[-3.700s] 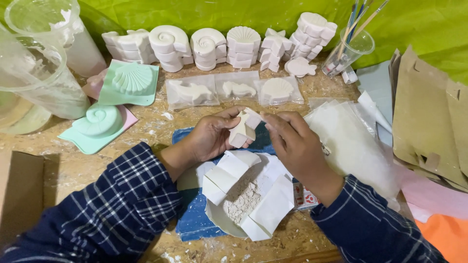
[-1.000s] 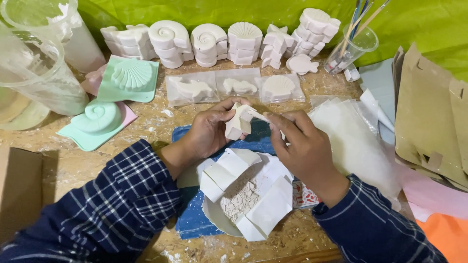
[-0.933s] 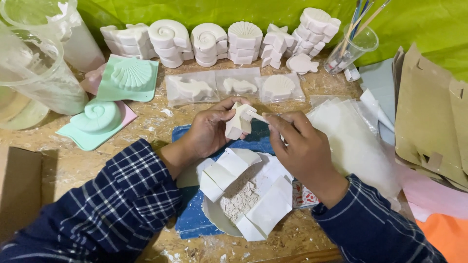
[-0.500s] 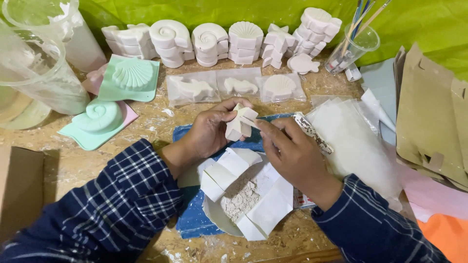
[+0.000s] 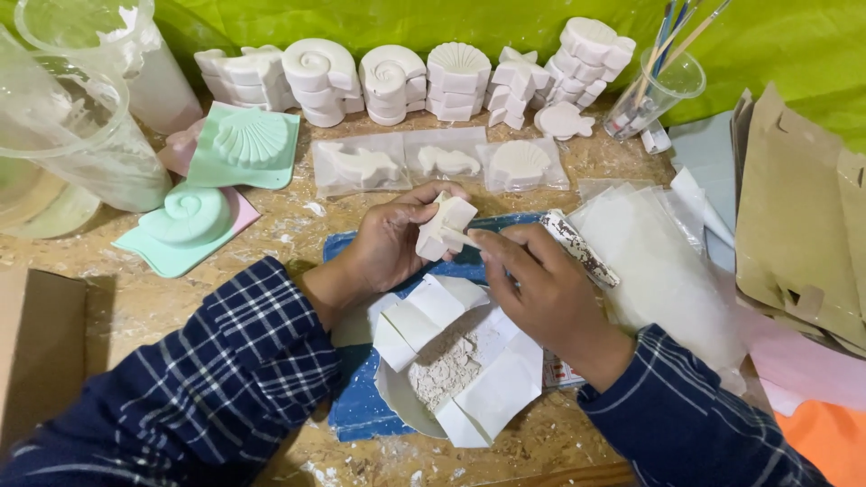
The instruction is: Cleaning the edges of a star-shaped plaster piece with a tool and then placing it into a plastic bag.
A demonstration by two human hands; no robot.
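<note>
Left hand (image 5: 390, 242) grip: fingers and thumb closed around a small white plaster cast (image 5: 444, 225), held just above the tabletop (image 5: 135, 298). Right hand (image 5: 541, 287) grip: clenched on a scraping tool (image 5: 577, 245) with a plaster-flecked handle, its pale tip touching the cast's lower edge. The cast is chalky white, matte, blocky with angular points; its exact figure cannot be told from this angle. Directly beneath lies an unfolded sheet of white paper (image 5: 492, 383) holding a heap of pale plaster dust (image 5: 444, 368), resting on a white dish (image 5: 397, 397) over a blue cloth (image 5: 361, 410). Beyond the hands: three bagged casts (image 5: 442, 162), then a row of stacked white shell casts (image 5: 397, 77). Left: two mint-green shell moulds (image 5: 244, 144). Right: clear cup of brushes (image 5: 651, 90), brown cardboard (image 5: 794, 225).
</note>
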